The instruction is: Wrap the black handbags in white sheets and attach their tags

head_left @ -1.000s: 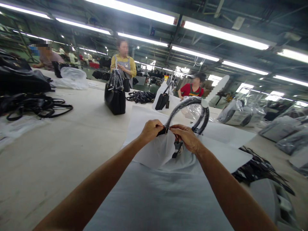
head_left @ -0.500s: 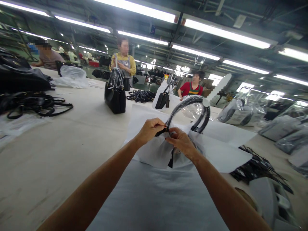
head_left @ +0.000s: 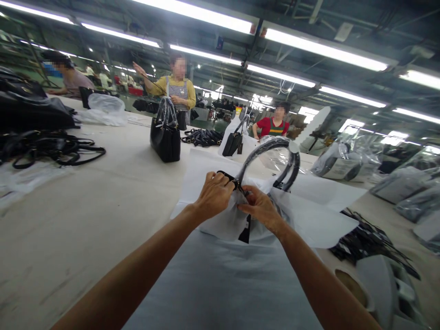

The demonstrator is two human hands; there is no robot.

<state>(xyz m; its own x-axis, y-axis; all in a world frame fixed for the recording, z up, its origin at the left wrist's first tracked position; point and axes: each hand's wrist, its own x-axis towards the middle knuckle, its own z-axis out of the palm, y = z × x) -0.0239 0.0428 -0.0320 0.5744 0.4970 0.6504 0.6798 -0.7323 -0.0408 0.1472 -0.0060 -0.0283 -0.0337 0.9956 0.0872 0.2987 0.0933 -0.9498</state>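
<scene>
A handbag wrapped in white paper (head_left: 220, 224) stands in front of me. Its two dark handles (head_left: 266, 145), covered in clear plastic, arch upward. My left hand (head_left: 216, 195) has its fingers curled over the black top edge (head_left: 225, 175) at the bag's left end. Just right of it, my right hand (head_left: 258, 206) is closed, thumb and fingers drawn together near the foot of a handle. What lies between those fingertips is hidden. Below them a black tag (head_left: 244, 234) hangs against the paper.
A black handbag (head_left: 165, 143) stands left on the pale table (head_left: 120, 211). Black straps (head_left: 55, 146) lie at far left, more (head_left: 371, 243) at right beside a tape dispenser (head_left: 385, 284). Plastic-wrapped bags (head_left: 347, 160) line the right. Two co-workers stand across the table.
My left hand has shifted from a fingertip pinch to curling over the bag's edge. My right hand stays nearly in place. The co-worker in yellow has raised an arm to the left.
</scene>
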